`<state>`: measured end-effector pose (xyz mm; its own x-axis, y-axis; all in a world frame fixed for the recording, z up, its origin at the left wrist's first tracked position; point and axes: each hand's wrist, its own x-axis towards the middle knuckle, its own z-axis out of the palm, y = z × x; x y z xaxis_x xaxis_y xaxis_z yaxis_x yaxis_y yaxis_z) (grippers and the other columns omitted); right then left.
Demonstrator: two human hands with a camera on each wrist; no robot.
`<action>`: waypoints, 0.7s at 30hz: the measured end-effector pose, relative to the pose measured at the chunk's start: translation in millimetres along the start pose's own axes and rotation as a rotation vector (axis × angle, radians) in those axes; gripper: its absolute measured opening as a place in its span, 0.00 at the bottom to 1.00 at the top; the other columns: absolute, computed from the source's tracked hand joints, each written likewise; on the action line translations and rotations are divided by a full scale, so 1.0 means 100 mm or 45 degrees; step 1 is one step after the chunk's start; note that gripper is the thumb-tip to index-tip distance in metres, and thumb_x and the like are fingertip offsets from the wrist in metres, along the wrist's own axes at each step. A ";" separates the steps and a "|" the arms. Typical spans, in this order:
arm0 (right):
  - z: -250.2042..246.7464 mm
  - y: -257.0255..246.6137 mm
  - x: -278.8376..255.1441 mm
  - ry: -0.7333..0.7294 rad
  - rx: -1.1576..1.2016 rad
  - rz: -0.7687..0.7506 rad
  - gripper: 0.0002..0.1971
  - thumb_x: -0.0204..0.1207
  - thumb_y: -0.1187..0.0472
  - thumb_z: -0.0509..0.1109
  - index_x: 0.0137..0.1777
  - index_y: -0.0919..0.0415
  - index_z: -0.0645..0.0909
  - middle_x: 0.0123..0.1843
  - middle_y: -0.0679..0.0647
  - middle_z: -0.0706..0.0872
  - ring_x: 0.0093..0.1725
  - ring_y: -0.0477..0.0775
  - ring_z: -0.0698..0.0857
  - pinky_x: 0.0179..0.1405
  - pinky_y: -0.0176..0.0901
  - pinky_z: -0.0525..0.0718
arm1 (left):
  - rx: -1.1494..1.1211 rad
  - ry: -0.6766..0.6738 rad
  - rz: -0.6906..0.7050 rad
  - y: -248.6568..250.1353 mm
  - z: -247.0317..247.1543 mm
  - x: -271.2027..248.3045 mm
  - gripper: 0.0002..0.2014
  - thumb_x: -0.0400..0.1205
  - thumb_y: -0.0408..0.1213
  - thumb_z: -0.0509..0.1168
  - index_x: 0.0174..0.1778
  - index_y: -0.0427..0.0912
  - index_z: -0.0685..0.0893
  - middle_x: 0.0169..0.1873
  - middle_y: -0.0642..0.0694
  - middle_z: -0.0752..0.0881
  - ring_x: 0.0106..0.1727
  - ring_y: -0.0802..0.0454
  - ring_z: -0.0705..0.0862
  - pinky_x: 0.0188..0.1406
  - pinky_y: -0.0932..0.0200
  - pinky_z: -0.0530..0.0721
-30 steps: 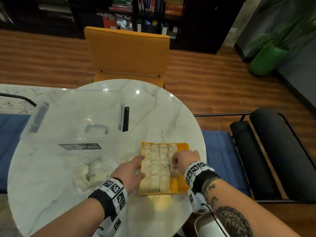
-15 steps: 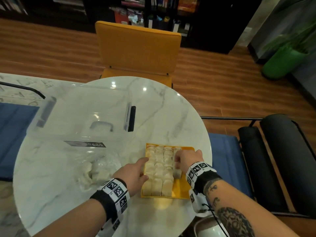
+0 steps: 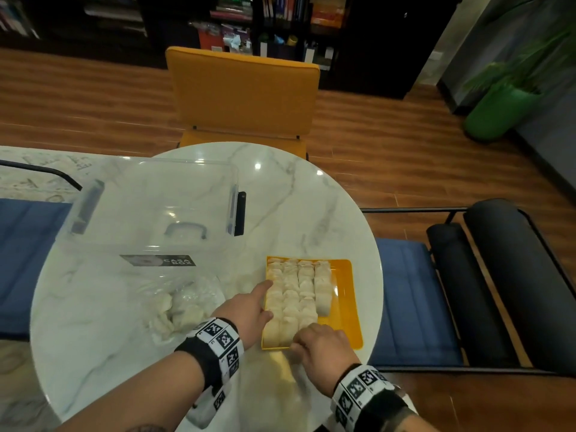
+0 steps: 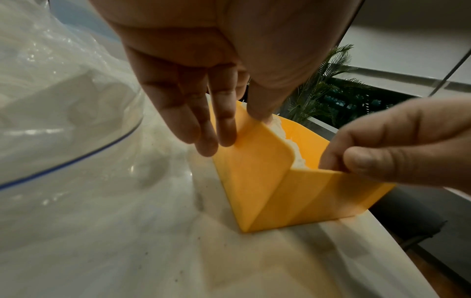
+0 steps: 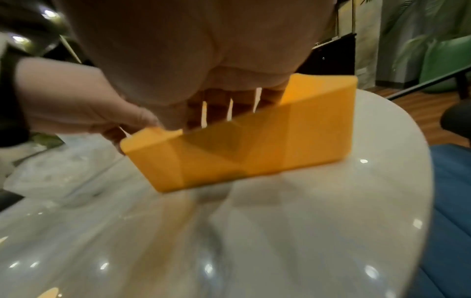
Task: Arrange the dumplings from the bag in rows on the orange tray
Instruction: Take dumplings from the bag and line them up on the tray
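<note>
While dumplings point(image 3: 296, 288) fill rows — both hands touch orange tray point(image 3: 346, 294).

One rectangular orange plastic tray point(image 3: 343, 307) lies on one round white marble table point(image 3: 296, 198). It holds four columns of pale dough dumplings point(image 3: 293, 291); the exact number is hard to tell, since they press together. One clear plastic bag point(image 3: 184, 304) holds more, uncountable. There is one clear plastic storage box point(image 3: 149, 207), one orange chair point(image 3: 243, 92), one green plant pot point(image 3: 498, 110), and two hands: left hand point(image 3: 249, 316) and right hand point(image 3: 324, 347).
</note>
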<state>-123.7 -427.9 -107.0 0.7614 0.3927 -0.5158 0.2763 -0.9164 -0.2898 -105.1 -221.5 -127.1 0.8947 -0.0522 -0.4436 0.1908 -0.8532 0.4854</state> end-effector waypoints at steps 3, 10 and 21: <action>0.16 -0.01 0.00 -0.004 -0.028 0.060 0.20 0.85 0.44 0.47 0.62 0.47 0.79 0.63 0.47 0.79 0.66 0.54 0.75 0.63 0.53 0.68 | -0.023 -0.014 0.040 -0.04 -0.02 -0.04 0.30 0.83 0.52 0.59 0.81 0.65 0.54 0.52 0.51 0.89 0.53 0.48 0.87 0.56 0.47 0.86; 0.26 -0.01 0.03 0.094 -0.005 0.098 0.16 0.87 0.48 0.51 0.62 0.46 0.79 0.61 0.45 0.80 0.65 0.52 0.77 0.62 0.52 0.67 | -0.144 0.505 -0.169 -0.61 -0.59 -0.35 0.03 0.82 0.41 0.64 0.50 0.52 0.80 0.50 0.51 0.85 0.49 0.50 0.84 0.51 0.54 0.82; 0.29 -0.01 0.06 0.143 0.012 0.125 0.15 0.88 0.47 0.51 0.63 0.44 0.79 0.61 0.43 0.81 0.65 0.50 0.78 0.61 0.50 0.67 | -0.254 0.472 -1.004 -1.20 -0.53 -0.54 0.42 0.70 0.59 0.75 0.74 0.46 0.63 0.64 0.36 0.66 0.64 0.30 0.72 0.57 0.40 0.76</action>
<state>-136.3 -421.8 -133.3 0.8455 0.2891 -0.4489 0.1917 -0.9490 -0.2502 -155.0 -89.2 -121.2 0.5398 0.7124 -0.4485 0.8418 -0.4619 0.2794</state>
